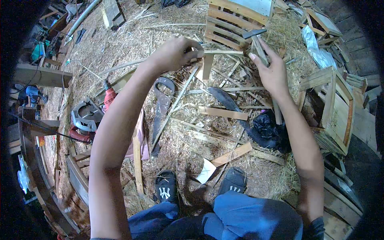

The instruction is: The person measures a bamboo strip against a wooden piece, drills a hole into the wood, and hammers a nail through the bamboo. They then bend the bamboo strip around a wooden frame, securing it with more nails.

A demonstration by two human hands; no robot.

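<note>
My left hand (176, 53) is closed, its fingertips pinched at the left end of a thin wooden strip (226, 52). Whether something small, such as a nail, sits between them is too fine to tell. Under that strip an upright piece of wood (207, 67) reaches down toward the floor. My right hand (273, 71) grips a hammer (254, 33) by its wooden handle, with the dark head raised just right of the strip. Behind the hammer stands a slatted wooden piece (228, 24). A handsaw (163, 100) lies on the floor below my left hand.
Shavings and loose sticks cover the floor. At left lie a circular saw (86, 116) and a red power tool (109, 95). A wooden frame (330, 108) stands at right, near a black plastic bag (267, 128). Another curved dark blade (224, 98) and a wooden board (223, 113) lie in the middle.
</note>
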